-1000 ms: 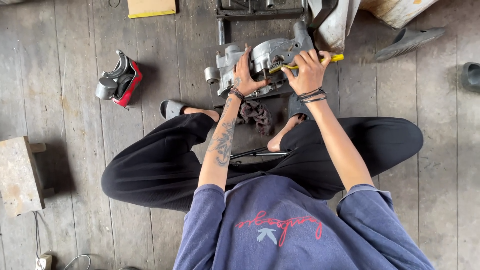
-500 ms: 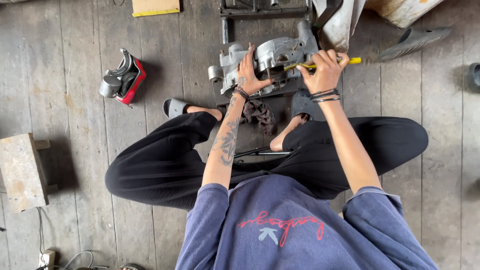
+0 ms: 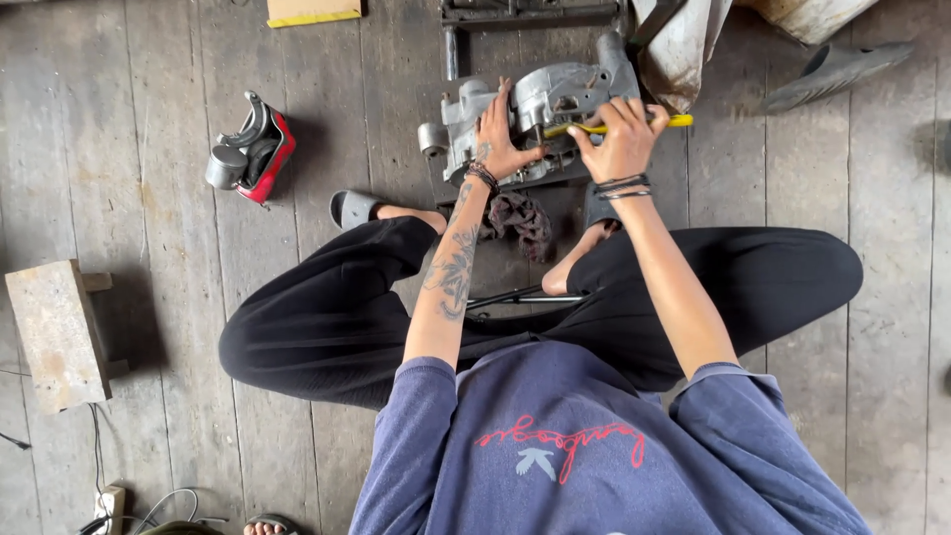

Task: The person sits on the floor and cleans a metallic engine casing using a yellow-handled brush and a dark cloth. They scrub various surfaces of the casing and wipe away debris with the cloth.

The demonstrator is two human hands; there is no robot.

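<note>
Head view — left hand (image 3: 500,139) steadies engine casing (image 3: 535,114); right hand (image 3: 619,139) grips yellow-handled tool (image 3: 676,121).

Bare floor boards (image 3: 168,327) lie open to the left, broken only by the red-and-grey machine part (image 3: 250,149) and the wooden block (image 3: 54,332). Far side is crowded: a metal frame (image 3: 525,15) and grey sheet (image 3: 684,50) just behind the engine casing (image 3: 535,109). Folded legs and a dark rag (image 3: 520,223) close the near side.
</note>
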